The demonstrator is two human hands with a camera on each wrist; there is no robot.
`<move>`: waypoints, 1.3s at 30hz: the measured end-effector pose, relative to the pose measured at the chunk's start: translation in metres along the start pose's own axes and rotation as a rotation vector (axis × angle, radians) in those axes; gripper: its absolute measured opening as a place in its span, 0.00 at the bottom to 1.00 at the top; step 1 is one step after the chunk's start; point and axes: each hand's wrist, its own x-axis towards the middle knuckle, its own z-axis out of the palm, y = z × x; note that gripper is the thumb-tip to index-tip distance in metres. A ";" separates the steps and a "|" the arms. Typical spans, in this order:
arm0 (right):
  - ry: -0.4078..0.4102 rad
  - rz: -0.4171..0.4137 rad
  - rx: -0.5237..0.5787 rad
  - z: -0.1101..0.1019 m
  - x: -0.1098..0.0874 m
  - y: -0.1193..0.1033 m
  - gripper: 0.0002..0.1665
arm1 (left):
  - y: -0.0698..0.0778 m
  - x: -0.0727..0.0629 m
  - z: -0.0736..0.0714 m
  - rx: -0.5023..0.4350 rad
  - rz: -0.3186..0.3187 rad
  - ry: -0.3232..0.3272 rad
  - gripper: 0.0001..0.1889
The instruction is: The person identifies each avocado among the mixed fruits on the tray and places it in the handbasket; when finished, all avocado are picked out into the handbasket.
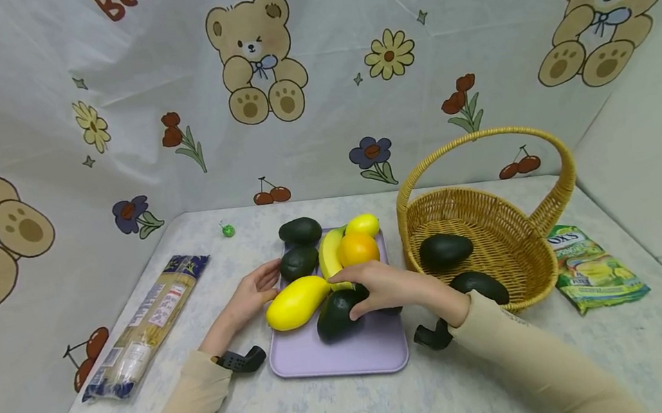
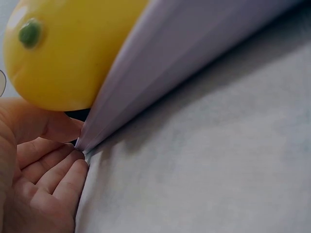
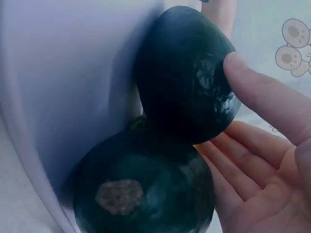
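Note:
My right hand (image 1: 385,286) grips a dark green avocado (image 1: 338,316) on the lilac tray (image 1: 339,362), thumb on its near side. In the right wrist view, a second avocado (image 3: 146,179) lies against the held one; the hand mostly covers it in the head view. My left hand (image 1: 251,292) holds the tray's left rim between thumb and fingers, beside a yellow mango (image 1: 297,303). Behind the mango are a banana (image 1: 332,252), an orange (image 1: 359,249), a lemon (image 1: 363,225) and two more avocados (image 1: 299,263).
Right of the tray stands a wicker basket (image 1: 540,269) with a tall handle and two avocados (image 1: 446,250) inside. A green packet (image 1: 597,269) lies beyond it. On the left are a pack of noodles (image 1: 151,321) and a small green object (image 1: 227,230).

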 end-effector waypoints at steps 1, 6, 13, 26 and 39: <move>-0.005 0.000 -0.002 0.000 0.001 -0.001 0.37 | 0.001 0.000 0.000 0.001 0.002 0.001 0.33; -0.061 0.003 -0.039 0.003 0.009 -0.006 0.37 | 0.001 0.000 0.000 -0.002 0.009 0.000 0.33; -0.049 -0.035 -0.071 0.005 0.010 -0.016 0.36 | 0.002 -0.002 0.000 0.017 0.026 0.001 0.32; 0.233 -0.134 0.030 -0.068 -0.058 -0.030 0.38 | 0.002 0.003 0.001 -0.007 0.027 -0.010 0.32; 0.302 0.243 -0.085 -0.124 -0.135 0.025 0.38 | 0.000 -0.001 0.002 0.003 0.004 0.002 0.32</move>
